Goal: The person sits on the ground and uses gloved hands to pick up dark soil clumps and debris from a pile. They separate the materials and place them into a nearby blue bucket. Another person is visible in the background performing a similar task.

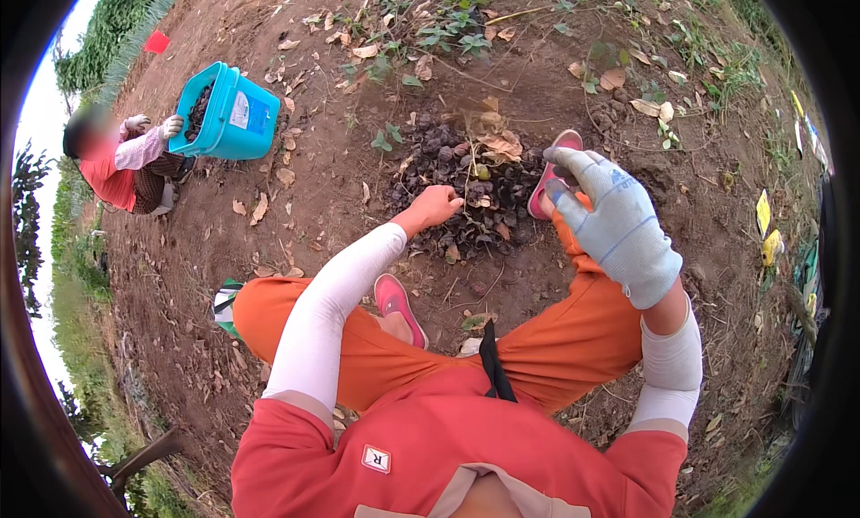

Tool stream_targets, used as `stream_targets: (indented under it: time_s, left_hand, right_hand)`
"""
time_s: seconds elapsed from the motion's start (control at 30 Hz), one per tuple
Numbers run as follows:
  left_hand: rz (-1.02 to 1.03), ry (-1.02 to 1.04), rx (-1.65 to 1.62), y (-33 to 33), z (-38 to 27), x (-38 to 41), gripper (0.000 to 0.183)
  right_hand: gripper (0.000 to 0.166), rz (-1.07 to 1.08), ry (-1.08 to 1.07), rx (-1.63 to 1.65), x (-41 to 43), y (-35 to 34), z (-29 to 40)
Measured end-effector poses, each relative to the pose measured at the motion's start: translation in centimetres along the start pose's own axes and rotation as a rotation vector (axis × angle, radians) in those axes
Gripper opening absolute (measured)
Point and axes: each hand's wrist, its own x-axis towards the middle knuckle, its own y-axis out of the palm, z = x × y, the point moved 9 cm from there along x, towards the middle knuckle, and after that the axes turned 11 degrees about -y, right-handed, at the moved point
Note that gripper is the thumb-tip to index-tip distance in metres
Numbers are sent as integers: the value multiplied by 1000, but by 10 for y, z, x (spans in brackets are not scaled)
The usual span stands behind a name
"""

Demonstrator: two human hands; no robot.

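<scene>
A heap of dark, shrivelled husks (pixel 430 155) lies on the soil between my feet, with dry brown leaves on top and a small yellow-green fruit (pixel 482 172) among them. My left hand (pixel 435 205), bare, is over the near left side of the heap with its fingers curled. Whether anything is inside those fingers is hidden. To the right of the heap, my right hand (pixel 598 205) wears a pale grey-blue knitted glove with darker fingertips. It is raised above my right shin, fingers bent and thumb apart, with nothing seen in it.
At the left, a person (pixel 111 175) in gloves crouches and touches a turquoise bucket (pixel 259 125) with dark pieces inside. A red object (pixel 156 42) lies farther off. Leafy weeds (pixel 463 27) grow beyond the heap. Yellow scraps (pixel 770 246) lie at the right. My pink shoes (pixel 396 303) flank the heap.
</scene>
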Motion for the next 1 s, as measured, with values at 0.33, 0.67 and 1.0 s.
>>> stream_targets:
  time_s: [0.33,0.67,1.0]
  left_hand:
    - [-225,-408,-148,22,9,94,32]
    - [76,-232,-876,-96,-18,28,23]
    - [135,-208,-1067,-157,-15,-23,28]
  right_hand:
    - [33,195,-29,-49,-21,7,-12]
    - [34,249,40,17,-35,3,-29]
    - [41,366,31,-38,-49,16,-46]
